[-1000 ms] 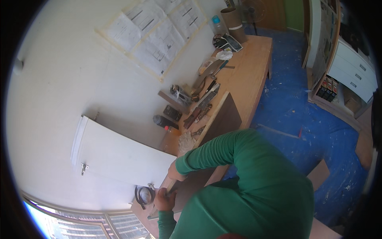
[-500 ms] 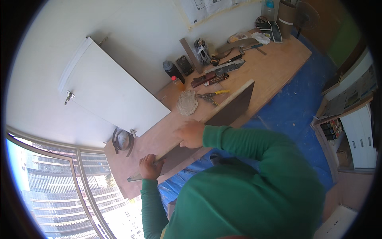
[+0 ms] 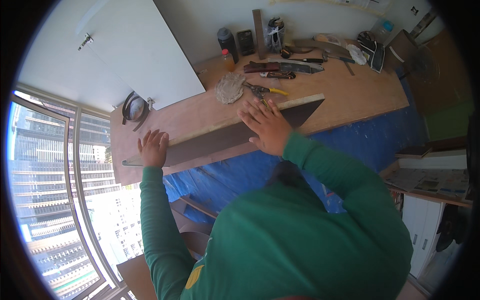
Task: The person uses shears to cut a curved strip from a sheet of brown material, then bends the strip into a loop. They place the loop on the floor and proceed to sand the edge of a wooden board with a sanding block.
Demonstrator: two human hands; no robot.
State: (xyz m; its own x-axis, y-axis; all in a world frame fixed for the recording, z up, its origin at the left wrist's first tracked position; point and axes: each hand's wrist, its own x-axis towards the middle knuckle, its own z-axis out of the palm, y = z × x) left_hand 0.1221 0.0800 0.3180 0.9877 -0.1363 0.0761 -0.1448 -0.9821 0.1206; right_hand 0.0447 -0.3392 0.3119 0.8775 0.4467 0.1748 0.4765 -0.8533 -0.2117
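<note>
A long dark brown board (image 3: 220, 143) stands on its edge along the near side of the wooden table, its pale narrow edge facing up. Close to the board's left end, my left hand (image 3: 154, 148) rests on that edge with its fingers stretched out. My right hand (image 3: 269, 129) lies flat across the board right of its middle, fingers spread. Just beyond that hand are snips (image 3: 274, 91) with yellow handles, partly hidden by my fingers. A crumpled, pale round bundle (image 3: 230, 88) sits to the left of the snips.
Farther back on the table (image 3: 372, 95) lie a utility knife (image 3: 278, 75), a saw (image 3: 302, 66) and a hammer (image 3: 337, 56). A dark bottle (image 3: 226, 41) and an orange drink bottle (image 3: 228, 60) stand near the wall. A white cabinet door (image 3: 145, 45) leans at left. Blue sheeting (image 3: 360, 125) covers the floor.
My right hand has opened from a pointing shape and now lies flat on the board. My left hand's fingers have straightened from their curl around the edge. The view has shifted.
</note>
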